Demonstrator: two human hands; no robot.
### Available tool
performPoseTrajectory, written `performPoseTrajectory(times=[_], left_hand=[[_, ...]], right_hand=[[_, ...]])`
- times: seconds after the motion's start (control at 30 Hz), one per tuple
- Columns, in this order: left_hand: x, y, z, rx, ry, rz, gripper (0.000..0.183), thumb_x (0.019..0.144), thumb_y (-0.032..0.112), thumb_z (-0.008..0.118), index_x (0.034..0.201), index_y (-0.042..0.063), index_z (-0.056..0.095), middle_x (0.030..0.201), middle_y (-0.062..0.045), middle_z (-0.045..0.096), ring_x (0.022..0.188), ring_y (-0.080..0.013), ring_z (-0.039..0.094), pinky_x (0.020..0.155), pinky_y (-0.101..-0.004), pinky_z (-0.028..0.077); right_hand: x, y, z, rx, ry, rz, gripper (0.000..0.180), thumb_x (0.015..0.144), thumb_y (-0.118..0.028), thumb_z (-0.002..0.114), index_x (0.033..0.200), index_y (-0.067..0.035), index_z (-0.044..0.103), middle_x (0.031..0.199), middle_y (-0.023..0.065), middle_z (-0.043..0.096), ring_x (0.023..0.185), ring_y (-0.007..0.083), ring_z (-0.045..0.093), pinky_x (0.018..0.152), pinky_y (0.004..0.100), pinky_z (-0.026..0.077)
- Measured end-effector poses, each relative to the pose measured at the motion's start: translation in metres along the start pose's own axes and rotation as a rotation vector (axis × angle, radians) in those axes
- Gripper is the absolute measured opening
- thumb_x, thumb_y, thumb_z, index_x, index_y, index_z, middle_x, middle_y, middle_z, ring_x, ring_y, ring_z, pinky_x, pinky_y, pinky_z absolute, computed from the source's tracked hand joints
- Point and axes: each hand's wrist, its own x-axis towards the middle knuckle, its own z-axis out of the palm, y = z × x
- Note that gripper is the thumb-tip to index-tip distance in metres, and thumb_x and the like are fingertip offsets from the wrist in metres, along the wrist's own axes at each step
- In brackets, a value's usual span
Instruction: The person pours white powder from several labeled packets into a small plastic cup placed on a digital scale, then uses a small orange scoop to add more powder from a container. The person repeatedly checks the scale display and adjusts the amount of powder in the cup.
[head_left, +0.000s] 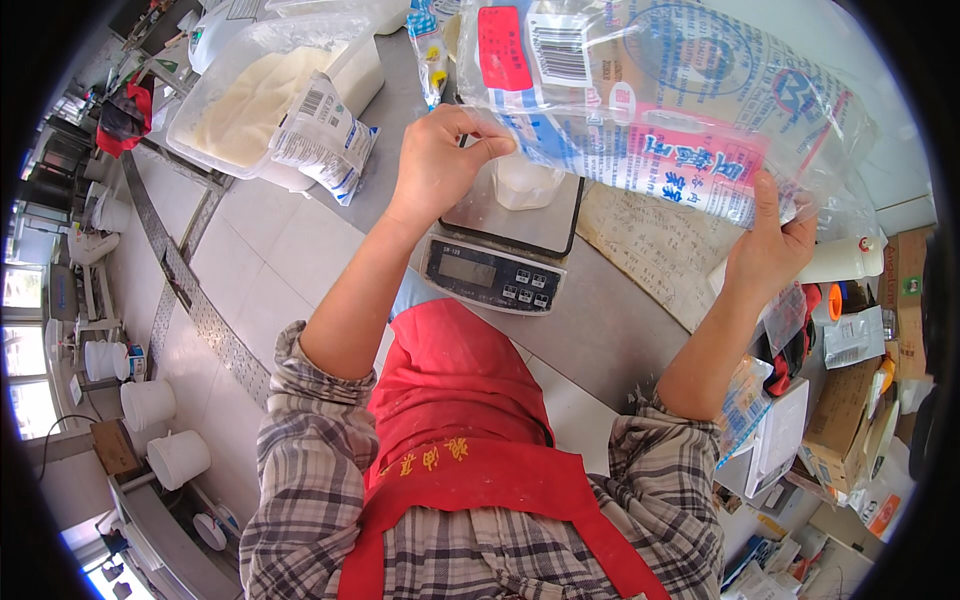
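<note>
A large clear plastic bag (667, 97) with printing stretches between my two hands above the metal counter. My left hand (442, 161) pinches its near left edge between thumb and fingers. At the bag's lower right corner, my right hand (772, 244) grips the plastic with the thumb on top. Below the bag stands a digital kitchen scale (491, 274), its platform partly covered. A small translucent plastic container (529, 182) rests on the scale; the bag hides part of it, and its contents cannot be made out.
To the left stands a plastic tub (225, 161) of pale granules, with a white printed pouch (322, 139) leaning at its corner. A board with handwriting (637, 247) lies right of the scale. Further right are a white bottle (840, 259), a second scale (780, 442) and cardboard boxes (840, 420).
</note>
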Motion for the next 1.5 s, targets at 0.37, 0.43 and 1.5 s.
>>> performPoseTrajectory(times=[0.37,0.43,1.5], left_hand=[[-0.0004,-0.0021,0.0009,-0.012,-0.003,-0.011,0.009,0.073,0.011,0.076,0.081,0.006,0.073,0.084,-0.008,0.066,0.076,-0.0199,0.063,0.069,-0.0303,0.048],[-0.0004,-0.0021,0.0009,-0.012,-0.003,-0.006,0.009,0.073,0.011,0.076,0.081,0.006,0.073,0.084,-0.008,0.066,0.076,-0.0198,0.063,0.069,-0.0302,0.048],[-0.0013,0.0004,-0.0006,-0.006,0.000,0.006,0.016,0.074,0.014,0.077,0.084,0.003,0.074,0.081,-0.006,0.068,0.072,-0.0129,0.055,0.067,-0.0269,0.043]], right_hand=[[0.0014,0.0039,-0.0021,0.015,0.000,-0.002,0.025,0.079,-0.001,0.074,0.102,0.001,0.064,0.097,0.0044,0.066,0.085,0.0090,0.058,0.080,0.0236,0.046],[0.0012,0.0037,-0.0025,0.017,-0.005,-0.002,0.025,0.079,-0.001,0.074,0.102,0.001,0.064,0.098,0.0044,0.066,0.085,0.0090,0.058,0.080,0.0234,0.046],[-0.0003,0.0001,-0.0010,-0.006,-0.020,-0.012,0.023,0.079,-0.003,0.075,0.099,0.001,0.065,0.094,0.0020,0.066,0.083,0.0074,0.057,0.078,0.0215,0.044]])
